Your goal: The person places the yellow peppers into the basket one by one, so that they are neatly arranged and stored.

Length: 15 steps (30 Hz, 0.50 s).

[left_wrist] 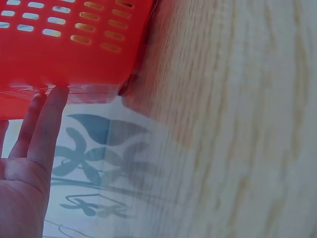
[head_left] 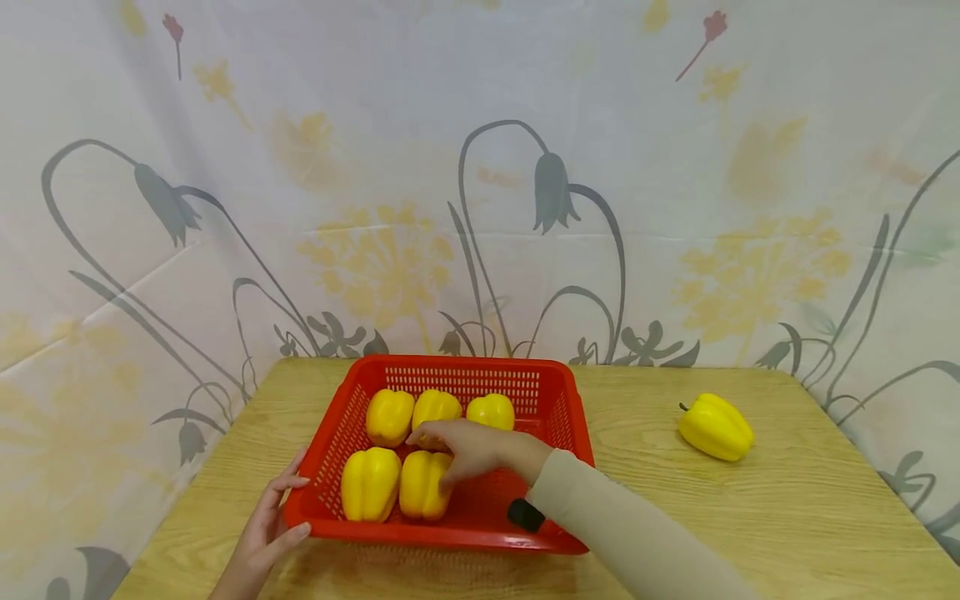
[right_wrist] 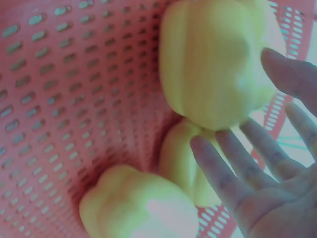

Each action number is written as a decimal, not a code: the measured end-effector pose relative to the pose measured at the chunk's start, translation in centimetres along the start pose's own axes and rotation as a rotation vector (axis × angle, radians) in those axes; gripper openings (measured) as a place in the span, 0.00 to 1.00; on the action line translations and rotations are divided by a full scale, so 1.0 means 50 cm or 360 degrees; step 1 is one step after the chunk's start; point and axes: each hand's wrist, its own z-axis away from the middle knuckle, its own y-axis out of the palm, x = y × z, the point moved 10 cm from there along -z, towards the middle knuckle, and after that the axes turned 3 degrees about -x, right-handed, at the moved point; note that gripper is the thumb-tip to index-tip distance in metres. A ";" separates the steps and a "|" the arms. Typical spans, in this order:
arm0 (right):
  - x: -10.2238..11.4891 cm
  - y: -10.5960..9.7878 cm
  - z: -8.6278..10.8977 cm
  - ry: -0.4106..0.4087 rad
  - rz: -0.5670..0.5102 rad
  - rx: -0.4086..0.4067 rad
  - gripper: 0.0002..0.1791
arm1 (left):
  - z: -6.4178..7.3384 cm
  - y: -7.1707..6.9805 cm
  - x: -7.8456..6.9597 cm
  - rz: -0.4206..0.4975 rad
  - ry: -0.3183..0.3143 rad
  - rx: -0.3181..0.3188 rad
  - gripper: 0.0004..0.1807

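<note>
A red perforated basket (head_left: 457, 362) holds several yellow bell peppers: three in a back row and two in front. At its front left corner, my left hand (head_left: 266, 517) touches the rim and side wall; in the left wrist view, straight fingertips (left_wrist: 55, 101) meet the basket's wall (left_wrist: 74, 62). My right hand (head_left: 480, 450) reaches inside, its spread fingers and thumb about the front right bell pepper (head_left: 422, 487). The right wrist view shows the fingers apart beside a large bell pepper (right_wrist: 213, 64); contact with it is unclear. My right hand partly hides the back peppers.
Another yellow bell pepper (head_left: 716, 427) lies on its side on the wooden table (head_left: 637, 492), right of the basket. A flower-patterned cloth (head_left: 375, 167) hangs behind the table. A black object (head_left: 526, 515) sits at my right wrist.
</note>
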 end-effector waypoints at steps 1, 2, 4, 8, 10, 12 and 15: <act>0.002 -0.008 0.003 -0.0003 -0.0024 -0.0027 0.32 | 0.000 0.000 0.000 0.0004 0.0007 0.0006 0.26; 0.005 -0.016 0.007 -0.0004 -0.0046 -0.0058 0.31 | 0.001 0.000 0.000 0.0007 0.0009 0.0009 0.26; 0.013 -0.034 0.016 -0.0023 -0.0045 -0.0113 0.29 | 0.001 0.000 0.001 0.0006 0.0009 0.0007 0.26; 0.026 -0.065 0.035 -0.0080 -0.0072 -0.0206 0.24 | 0.002 -0.003 0.003 -0.0007 -0.0007 -0.0004 0.26; 0.029 -0.081 0.048 -0.0098 -0.0088 -0.0253 0.22 | 0.002 -0.005 0.005 -0.0027 -0.0020 -0.0018 0.26; 0.029 -0.097 0.062 -0.0107 -0.0102 -0.0304 0.21 | 0.002 -0.006 0.006 -0.0039 -0.0028 -0.0026 0.26; 0.032 -0.121 0.087 -0.0137 -0.0121 -0.0381 0.20 | 0.002 -0.007 0.008 -0.0050 -0.0043 -0.0045 0.26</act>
